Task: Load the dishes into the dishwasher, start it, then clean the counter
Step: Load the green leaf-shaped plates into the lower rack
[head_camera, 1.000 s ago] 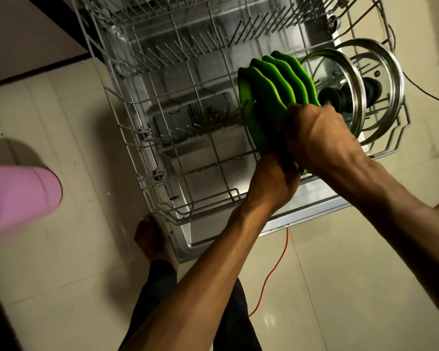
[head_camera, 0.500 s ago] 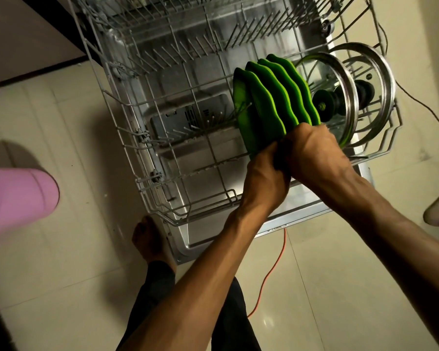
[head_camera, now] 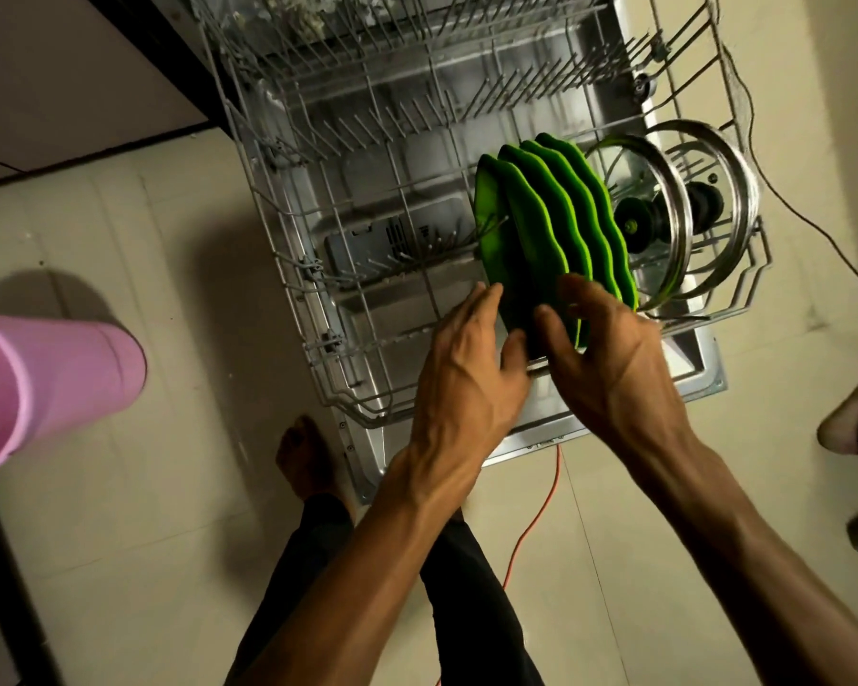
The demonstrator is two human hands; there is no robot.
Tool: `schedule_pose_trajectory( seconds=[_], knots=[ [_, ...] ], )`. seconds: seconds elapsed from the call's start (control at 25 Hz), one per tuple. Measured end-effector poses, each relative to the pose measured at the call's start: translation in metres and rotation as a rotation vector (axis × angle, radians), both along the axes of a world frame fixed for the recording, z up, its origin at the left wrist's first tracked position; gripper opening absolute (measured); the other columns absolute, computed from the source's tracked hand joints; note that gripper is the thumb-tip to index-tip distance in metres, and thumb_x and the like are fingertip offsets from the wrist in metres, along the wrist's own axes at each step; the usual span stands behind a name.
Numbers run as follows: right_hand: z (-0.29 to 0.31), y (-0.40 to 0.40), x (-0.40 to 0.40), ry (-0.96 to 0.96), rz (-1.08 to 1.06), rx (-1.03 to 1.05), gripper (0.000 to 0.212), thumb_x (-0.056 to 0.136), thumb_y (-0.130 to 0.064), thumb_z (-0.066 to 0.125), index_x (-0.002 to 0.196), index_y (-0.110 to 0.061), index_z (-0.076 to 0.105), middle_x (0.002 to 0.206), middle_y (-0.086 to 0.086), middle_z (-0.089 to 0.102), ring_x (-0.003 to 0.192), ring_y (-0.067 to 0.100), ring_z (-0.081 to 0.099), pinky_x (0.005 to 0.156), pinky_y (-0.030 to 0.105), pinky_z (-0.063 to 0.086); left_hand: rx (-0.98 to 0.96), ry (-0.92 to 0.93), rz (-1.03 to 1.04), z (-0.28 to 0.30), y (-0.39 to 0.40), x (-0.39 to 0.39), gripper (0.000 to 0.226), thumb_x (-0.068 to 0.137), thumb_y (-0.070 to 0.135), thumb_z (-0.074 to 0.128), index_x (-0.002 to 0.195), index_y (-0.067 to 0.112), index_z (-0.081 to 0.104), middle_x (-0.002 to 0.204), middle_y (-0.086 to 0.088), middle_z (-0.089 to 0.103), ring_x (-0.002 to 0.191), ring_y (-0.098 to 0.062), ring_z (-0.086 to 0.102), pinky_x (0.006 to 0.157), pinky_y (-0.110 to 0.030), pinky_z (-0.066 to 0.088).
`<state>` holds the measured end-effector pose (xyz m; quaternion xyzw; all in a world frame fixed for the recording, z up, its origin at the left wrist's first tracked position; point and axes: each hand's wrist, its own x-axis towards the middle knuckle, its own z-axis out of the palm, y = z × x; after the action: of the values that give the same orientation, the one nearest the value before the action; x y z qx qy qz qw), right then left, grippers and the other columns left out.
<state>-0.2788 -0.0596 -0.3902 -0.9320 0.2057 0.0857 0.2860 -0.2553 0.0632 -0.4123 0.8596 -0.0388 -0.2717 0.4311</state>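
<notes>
The left hand [head_camera: 466, 368] is spread, fingers straight, just beside the near edge of the green plates [head_camera: 541, 230]; whether its fingertips touch the leftmost plate cannot be determined. The right hand [head_camera: 610, 358] is likewise spread and relaxed, gripping nothing, its fingers in front of the lower rims of the plates. The four plates stand on edge in the lower rack [head_camera: 328, 269], leaning toward the two glass lids [head_camera: 664, 215] that are racked on the far side of the plates from the left hand. Risk: with neither hand gripping, a plate not seated between tines could tip sideways or slide against its neighbours; a knock from either hand in retreat could push the row into the lids. The orange cable [head_camera: 536, 517] on the floor, on the person's side of the plates, is a trip hazard. Compared with the earlier frames, both hands have released the plates they gripped and have drawn back toward the person.
</notes>
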Motion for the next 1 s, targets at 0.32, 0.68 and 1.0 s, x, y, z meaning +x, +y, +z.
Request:
schedule_pose_trajectory(
  seconds=[0.32, 0.68, 1.0],
  knots=[
    [0.052, 0.024, 0.016, 0.041, 0.125, 0.116, 0.053, 0.099, -0.049, 0.032, 0.129, -0.011, 0.053, 0.120, 0.009, 0.063, 0.108, 0.025, 0.058, 0.087, 0.033, 0.047, 0.062, -0.093, -0.045, 0.081, 0.033, 0.008, 0.058, 0.096, 0.022, 0.055, 0.148, 0.014, 0.032, 0.155, -0.002, 0.031, 0.144, -0.015, 0.025, 0.116, -0.020, 0.017],
    [0.176, 0.045, 0.012, 0.029, 0.214, 0.103, 0.060, 0.098, -0.047, 0.032, 0.149, -0.013, 0.034, 0.149, 0.005, 0.044, 0.135, 0.016, 0.039, 0.113, 0.048, 0.032, 0.086, -0.133, -0.015, 0.186, 0.073, 0.002, 0.061, 0.095, 0.026, 0.057, 0.150, 0.019, 0.030, 0.155, 0.001, 0.031, 0.144, -0.013, 0.025, 0.115, -0.023, 0.021],
    [0.309, 0.068, 0.012, -0.049, 0.336, 0.085, 0.065, 0.098, -0.051, 0.028, 0.148, -0.009, 0.035, 0.149, 0.009, 0.043, 0.136, 0.020, 0.038, 0.112, 0.050, 0.032, 0.043, -0.235, 0.065, 0.328, 0.096, 0.017, 0.059, 0.095, 0.024, 0.057, 0.148, 0.012, 0.033, 0.154, -0.005, 0.034, 0.143, -0.018, 0.028, 0.118, -0.035, 0.025]
  ],
)
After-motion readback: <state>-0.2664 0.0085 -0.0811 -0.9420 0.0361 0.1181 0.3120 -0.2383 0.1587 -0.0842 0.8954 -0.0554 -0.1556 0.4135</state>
